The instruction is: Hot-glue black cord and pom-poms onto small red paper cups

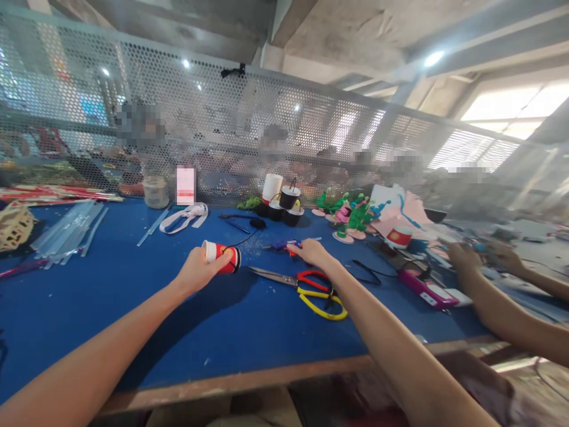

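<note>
blue table: we see bare surface from the near wooden edge up to mid-depth, clutter along the mesh wall. co-worker's arms at the right edge. scissors lie flat just beside right hand, fingers curled on a glue gun. left hand fingers wrapped round red paper cup, tipped sideways just above the table centre.

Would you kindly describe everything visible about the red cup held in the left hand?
The red cup is a small cup, apparently paper, red with a white band at the end nearest the left hand and a black rim at the other. It is tipped on its side, lifted just above the blue table, gripped around its body by the fingers. A thin black cord seems to lead away from it toward the right. Its printed pattern is too small to make out.
</note>
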The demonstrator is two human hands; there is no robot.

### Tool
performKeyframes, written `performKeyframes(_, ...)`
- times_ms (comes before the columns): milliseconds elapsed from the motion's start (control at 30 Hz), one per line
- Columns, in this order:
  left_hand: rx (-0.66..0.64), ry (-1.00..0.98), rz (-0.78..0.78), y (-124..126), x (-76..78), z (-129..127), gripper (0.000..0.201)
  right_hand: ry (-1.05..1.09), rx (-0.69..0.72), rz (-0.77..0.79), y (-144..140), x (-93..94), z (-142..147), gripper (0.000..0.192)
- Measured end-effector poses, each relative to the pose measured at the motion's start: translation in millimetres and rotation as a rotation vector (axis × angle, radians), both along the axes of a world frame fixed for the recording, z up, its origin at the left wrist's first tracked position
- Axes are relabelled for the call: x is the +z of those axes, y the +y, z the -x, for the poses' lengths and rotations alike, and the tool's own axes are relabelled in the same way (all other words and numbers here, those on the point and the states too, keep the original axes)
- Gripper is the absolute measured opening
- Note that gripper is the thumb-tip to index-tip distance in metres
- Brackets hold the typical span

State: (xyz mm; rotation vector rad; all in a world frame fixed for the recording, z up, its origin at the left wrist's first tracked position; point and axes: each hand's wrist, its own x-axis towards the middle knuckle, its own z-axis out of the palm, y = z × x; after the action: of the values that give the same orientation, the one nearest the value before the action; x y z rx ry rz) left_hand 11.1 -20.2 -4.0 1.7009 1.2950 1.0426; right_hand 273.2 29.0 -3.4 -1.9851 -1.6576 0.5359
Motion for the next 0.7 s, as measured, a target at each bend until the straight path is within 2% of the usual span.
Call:
performKeyframes(100,-0.005,0.016,0.01,0,-0.9,-1,0.038,-0.072,0.024,-0.065,-5,12.5,19,0.027)
performKeyframes(233,-0.046,0.004,0.017,1,-4.2,-2,0.037,-0.001,0.277,-0.054,-18,19.5,64,0.038)
performKeyframes(300,-0.081,-0.012,0.028,1,-4.6,-2,0.035,0.163,0.443,-0.022,-22,16.2,85,0.049)
performKeyframes(367,-0.117,-0.024,0.043,-2,-3.6,-2,0.032,0.388,0.541,0.03,-23,11.0,99,0.052)
performKeyframes(467,-0.165,-0.017,0.052,-6,-0.3,-4,0.03,0.761,0.549,0.048,-26,5.3,108,0.041)
performKeyframes(533,-0.192,-0.013,0.049,-8,1.4,-5,0.03,0.935,0.541,0.033,-30,4.7,108,0.035)
performKeyframes(600,-0.209,-0.023,0.058,-9,1.7,-6,0.031,1.002,0.527,0.007,-35,6.0,106,0.031)
performKeyframes(700,-0.233,-0.068,0.112,-8,-0.2,-6,0.032,0.955,0.49,-0.097,-40,8.5,103,0.026)
